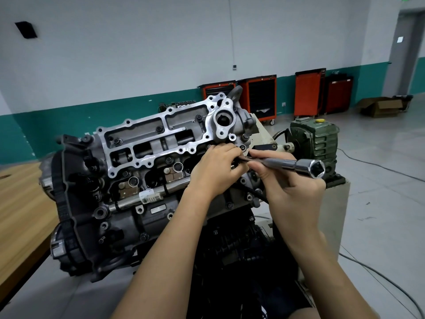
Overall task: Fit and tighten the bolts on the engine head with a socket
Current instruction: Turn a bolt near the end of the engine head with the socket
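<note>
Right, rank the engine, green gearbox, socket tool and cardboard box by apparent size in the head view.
Largest: engine.
Then: green gearbox.
Unranked: socket tool and cardboard box look about alike, and the tool is nearer the camera.

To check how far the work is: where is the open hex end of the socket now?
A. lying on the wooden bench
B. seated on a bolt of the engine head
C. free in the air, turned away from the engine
C: the right hand holds the socket tool with its open end out to the right of the engine head, on no bolt.
</note>
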